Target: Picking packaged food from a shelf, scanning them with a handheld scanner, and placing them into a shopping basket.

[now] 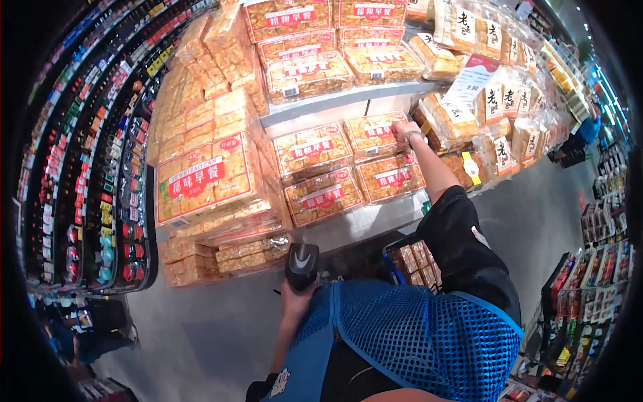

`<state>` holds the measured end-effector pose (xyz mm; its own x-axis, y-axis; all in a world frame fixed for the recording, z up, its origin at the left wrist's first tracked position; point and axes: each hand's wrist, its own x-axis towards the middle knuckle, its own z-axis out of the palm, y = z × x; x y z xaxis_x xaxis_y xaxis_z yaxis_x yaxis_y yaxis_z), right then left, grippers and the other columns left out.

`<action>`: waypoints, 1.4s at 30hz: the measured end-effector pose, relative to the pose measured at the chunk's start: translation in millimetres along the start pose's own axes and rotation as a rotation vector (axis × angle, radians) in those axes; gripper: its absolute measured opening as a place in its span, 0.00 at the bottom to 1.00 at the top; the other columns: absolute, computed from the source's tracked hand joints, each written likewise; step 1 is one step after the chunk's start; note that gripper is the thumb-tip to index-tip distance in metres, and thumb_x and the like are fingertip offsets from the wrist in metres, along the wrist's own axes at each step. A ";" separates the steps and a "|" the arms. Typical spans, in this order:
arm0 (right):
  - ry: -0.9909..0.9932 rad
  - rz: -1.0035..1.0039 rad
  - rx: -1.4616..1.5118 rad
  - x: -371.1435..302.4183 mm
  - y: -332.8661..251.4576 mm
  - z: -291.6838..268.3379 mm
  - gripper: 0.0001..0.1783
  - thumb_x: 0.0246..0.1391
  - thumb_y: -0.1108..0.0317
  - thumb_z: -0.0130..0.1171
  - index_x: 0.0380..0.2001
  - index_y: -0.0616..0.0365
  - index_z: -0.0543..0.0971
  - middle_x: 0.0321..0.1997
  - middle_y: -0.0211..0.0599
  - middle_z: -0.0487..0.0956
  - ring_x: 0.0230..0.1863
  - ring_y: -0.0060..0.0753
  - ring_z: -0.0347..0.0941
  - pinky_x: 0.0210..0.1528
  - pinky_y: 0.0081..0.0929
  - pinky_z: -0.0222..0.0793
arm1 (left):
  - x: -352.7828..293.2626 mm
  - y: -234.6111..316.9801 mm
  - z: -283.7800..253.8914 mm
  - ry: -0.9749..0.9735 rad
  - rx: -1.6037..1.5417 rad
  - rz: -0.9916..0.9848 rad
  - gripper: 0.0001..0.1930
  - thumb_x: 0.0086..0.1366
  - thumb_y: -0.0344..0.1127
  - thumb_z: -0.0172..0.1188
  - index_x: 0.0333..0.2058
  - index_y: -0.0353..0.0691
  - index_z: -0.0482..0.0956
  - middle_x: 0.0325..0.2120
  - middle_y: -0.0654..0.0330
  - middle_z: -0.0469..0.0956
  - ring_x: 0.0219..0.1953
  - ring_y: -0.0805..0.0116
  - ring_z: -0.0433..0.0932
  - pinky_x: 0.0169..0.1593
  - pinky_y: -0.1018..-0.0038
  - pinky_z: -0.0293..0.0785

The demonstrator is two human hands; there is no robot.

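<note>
My left hand [297, 301] is wrapped round the handle of a black handheld barcode scanner [303, 262], held low in front of my body. Reaching forward to the display shelf, my right hand [406, 132] has its fingers bent against the right end of a clear-wrapped pastry pack [375, 137] with a red and white label. Another such pack [312, 151] lies to its left. Nearer me, two more matching packs, a left one [323, 199] and a right one [390, 177], form the front row. The fingertips of my right hand are partly hidden.
A tall stack of large pastry packs [204, 174] stands at the left. Bagged bread [502, 147] with a price sign [472, 77] fills the right. A blue-edged basket [415, 262] of packs sits below the shelf. Another person [583, 137] is at the far right.
</note>
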<state>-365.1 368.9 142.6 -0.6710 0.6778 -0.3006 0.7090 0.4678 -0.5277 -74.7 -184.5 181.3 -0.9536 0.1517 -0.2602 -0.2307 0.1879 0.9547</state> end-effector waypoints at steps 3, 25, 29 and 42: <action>0.142 -0.029 -0.007 -55.0 -39.6 0.7 0.49 0.41 0.34 0.65 0.52 0.72 0.75 0.55 0.62 0.77 0.60 0.50 0.73 0.61 0.38 0.68 | -4.1 -3.0 -3.5 0.043 0.018 -0.025 0.10 0.59 0.35 0.70 0.37 0.38 0.81 0.27 0.68 0.79 0.28 0.81 0.73 0.31 0.75 0.70; -0.248 0.011 1.409 -316.9 134.2 -141.6 0.29 0.59 0.57 0.63 0.57 0.65 0.71 0.54 0.44 0.80 0.50 0.32 0.80 0.56 0.32 0.76 | 34.5 90.2 51.9 -0.685 -0.069 0.143 0.18 0.62 0.23 0.64 0.51 0.34 0.77 0.47 0.57 0.79 0.47 0.71 0.79 0.51 0.75 0.75; -0.141 0.029 1.637 -408.7 182.1 -166.5 0.28 0.62 0.58 0.59 0.59 0.63 0.70 0.56 0.44 0.78 0.53 0.33 0.79 0.58 0.32 0.75 | 34.1 83.9 78.2 -0.836 -0.035 0.261 0.21 0.61 0.24 0.66 0.53 0.34 0.74 0.45 0.59 0.80 0.45 0.72 0.79 0.50 0.75 0.75; 0.661 0.647 0.159 -503.2 433.9 -52.5 0.32 0.42 0.50 0.73 0.46 0.61 0.79 0.43 0.50 0.83 0.43 0.47 0.81 0.45 0.40 0.76 | 50.8 49.4 146.9 -0.852 0.348 -0.061 0.17 0.60 0.30 0.67 0.48 0.32 0.79 0.41 0.59 0.82 0.44 0.73 0.78 0.48 0.74 0.73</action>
<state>291.6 260.6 106.7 0.1373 0.9867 -0.0871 0.8303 -0.1626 -0.5330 -106.1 -24.9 194.1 -0.4446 0.7693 -0.4588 -0.0726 0.4796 0.8745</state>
